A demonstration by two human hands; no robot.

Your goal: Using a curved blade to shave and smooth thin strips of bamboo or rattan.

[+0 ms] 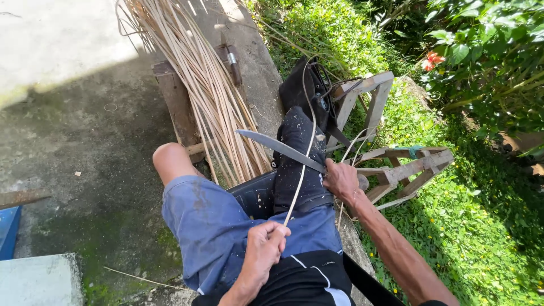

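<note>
My right hand (341, 179) grips the handle of a long knife (279, 147), whose blade lies across a dark pad (298, 161) on my right thigh and points left. My left hand (264, 248) is closed on a thin pale cane strip (301, 170) near my lap. The strip runs up from that hand, passes the blade next to my right hand, and arcs on toward a black bag (303, 90). I sit in blue shorts (215, 224), left knee bare.
A thick bundle of cane strips (207, 90) leans over a wooden bench (175, 107) ahead. Wooden frames (405, 164) stand to the right on the grass slope. Concrete floor lies left, with a blue object (8, 229) and a concrete block (39, 280).
</note>
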